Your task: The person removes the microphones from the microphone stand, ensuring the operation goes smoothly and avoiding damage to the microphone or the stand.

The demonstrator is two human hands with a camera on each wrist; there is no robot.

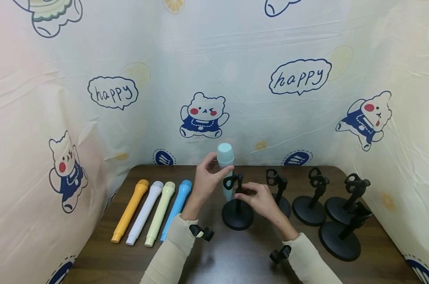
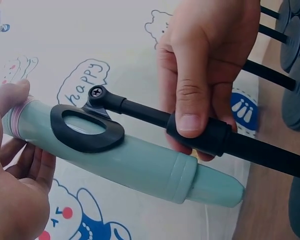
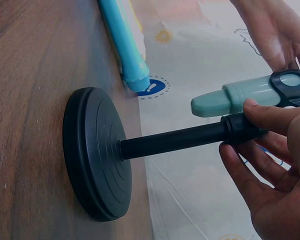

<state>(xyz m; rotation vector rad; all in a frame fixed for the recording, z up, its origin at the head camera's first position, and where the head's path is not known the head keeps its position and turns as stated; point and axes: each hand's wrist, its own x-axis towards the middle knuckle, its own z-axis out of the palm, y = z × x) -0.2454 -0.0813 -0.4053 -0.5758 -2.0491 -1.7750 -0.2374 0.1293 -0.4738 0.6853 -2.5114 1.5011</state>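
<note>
My left hand grips a light teal toy microphone just below its head, its narrow tail end pointing down. A black microphone stand stands upright on the table in front of me. My right hand pinches the collar on the stand's pole between thumb and fingers, seen closely in the right wrist view. In the left wrist view, the stand's ring-shaped clip overlaps the microphone's body, and its arm runs alongside at a slant. The round base rests flat on the wood.
Orange, white, pale green and blue toy microphones lie in a row at left. Several more black stands are grouped at right. A patterned cloth hangs behind and around the brown table.
</note>
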